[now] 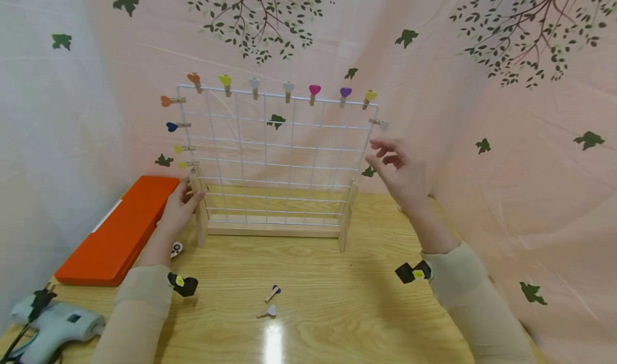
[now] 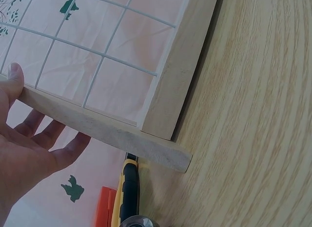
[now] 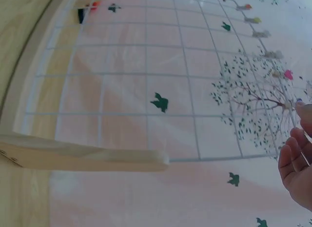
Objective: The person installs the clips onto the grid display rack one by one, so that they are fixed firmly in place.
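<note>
A white wire grid [image 1: 279,149] stands upright in a wooden stand [image 1: 275,229]. Heart-topped clothespins, among them a pink one [image 1: 315,92] and a dark blue one [image 1: 172,127], are clipped along its top and left edges. My left hand [image 1: 179,207] holds the stand's left post [image 2: 105,127], thumb on one side and fingers on the other. Beside the grid's right edge, just below a white heart clothespin [image 1: 381,123], my right hand [image 1: 397,174] hovers with bent, parted fingers and nothing visible between them. Two loose clothespins [image 1: 272,293] lie on the table.
An orange case [image 1: 113,233] lies left of the stand, and a glue gun [image 1: 58,321] with its cord is at the front left. Behind the left post, a yellow-and-black handled tool [image 2: 129,188] shows. A printed curtain [image 1: 482,112] hangs behind the table [image 1: 308,278].
</note>
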`<state>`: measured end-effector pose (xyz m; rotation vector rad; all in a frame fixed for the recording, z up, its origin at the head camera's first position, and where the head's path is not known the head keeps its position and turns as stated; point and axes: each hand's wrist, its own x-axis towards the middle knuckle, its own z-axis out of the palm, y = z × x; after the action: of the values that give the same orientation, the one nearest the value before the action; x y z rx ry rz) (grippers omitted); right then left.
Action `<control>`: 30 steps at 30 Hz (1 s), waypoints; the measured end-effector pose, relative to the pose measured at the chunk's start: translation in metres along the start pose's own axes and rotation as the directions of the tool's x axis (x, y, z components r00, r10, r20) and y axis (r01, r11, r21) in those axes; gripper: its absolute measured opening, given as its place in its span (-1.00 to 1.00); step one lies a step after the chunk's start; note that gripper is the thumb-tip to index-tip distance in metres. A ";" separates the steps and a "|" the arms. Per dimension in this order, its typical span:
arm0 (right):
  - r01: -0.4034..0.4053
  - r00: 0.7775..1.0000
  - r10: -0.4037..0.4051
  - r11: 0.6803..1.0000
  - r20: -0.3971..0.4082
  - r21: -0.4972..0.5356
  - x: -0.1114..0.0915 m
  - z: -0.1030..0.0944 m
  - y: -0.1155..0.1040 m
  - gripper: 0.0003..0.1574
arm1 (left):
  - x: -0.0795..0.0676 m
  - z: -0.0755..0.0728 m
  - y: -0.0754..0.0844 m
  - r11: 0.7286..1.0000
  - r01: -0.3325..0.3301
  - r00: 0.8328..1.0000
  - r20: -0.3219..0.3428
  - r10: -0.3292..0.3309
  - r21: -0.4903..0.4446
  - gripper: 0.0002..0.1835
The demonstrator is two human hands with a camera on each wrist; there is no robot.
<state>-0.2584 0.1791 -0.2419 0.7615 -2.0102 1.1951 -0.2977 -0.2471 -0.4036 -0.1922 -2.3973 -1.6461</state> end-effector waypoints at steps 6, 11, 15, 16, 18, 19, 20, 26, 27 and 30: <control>-0.006 0.979 0.005 1.000 0.203 0.003 -0.038 0.029 0.008 -0.66 | 0.000 0.000 -0.001 1.000 0.000 1.000 0.001 0.000 0.012 -0.35; -0.055 0.933 0.059 0.998 0.354 -0.020 -0.075 0.057 0.037 -0.64 | 0.000 0.000 -0.002 1.000 0.003 1.000 0.003 -0.004 0.015 -0.34; -0.040 0.880 0.057 0.998 0.471 -0.046 -0.106 0.080 0.055 -0.59 | 0.000 0.000 -0.002 1.000 0.003 1.000 0.003 -0.003 0.020 -0.33; -0.034 0.864 0.053 0.998 0.501 -0.046 -0.114 0.085 0.058 -0.57 | -0.001 0.000 -0.001 1.000 0.003 1.000 0.003 -0.003 0.022 -0.33; -0.025 0.821 0.048 0.998 0.569 -0.049 -0.129 0.096 0.062 -0.56 | -0.001 0.000 -0.001 1.000 0.000 1.000 0.004 0.000 0.021 -0.34; -0.027 0.796 0.051 0.998 0.604 -0.048 -0.135 0.101 0.063 -0.55 | -0.001 -0.001 -0.001 1.000 -0.004 1.000 0.005 0.004 0.024 -0.34; -0.031 0.771 0.053 0.998 0.635 -0.045 -0.142 0.106 0.064 -0.56 | -0.001 -0.001 -0.001 1.000 -0.007 1.000 0.004 0.007 0.024 -0.34; -0.018 0.649 0.010 1.000 0.761 0.002 -0.167 0.132 0.067 -0.54 | -0.001 0.000 0.000 1.000 -0.009 1.000 0.006 0.009 0.017 -0.35; -0.009 0.637 -0.009 1.000 0.771 0.019 -0.169 0.136 0.068 -0.53 | -0.001 0.000 -0.001 1.000 -0.010 1.000 0.005 0.009 0.015 -0.35; -0.007 0.595 -0.034 0.999 0.803 0.048 -0.172 0.144 0.067 -0.51 | -0.001 -0.001 -0.001 1.000 -0.014 1.000 -0.004 0.014 0.017 -0.36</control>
<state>-0.2409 0.1012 -0.4624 1.5599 -2.6812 0.9501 -0.2971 -0.2483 -0.4048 -0.2021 -2.4006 -1.6176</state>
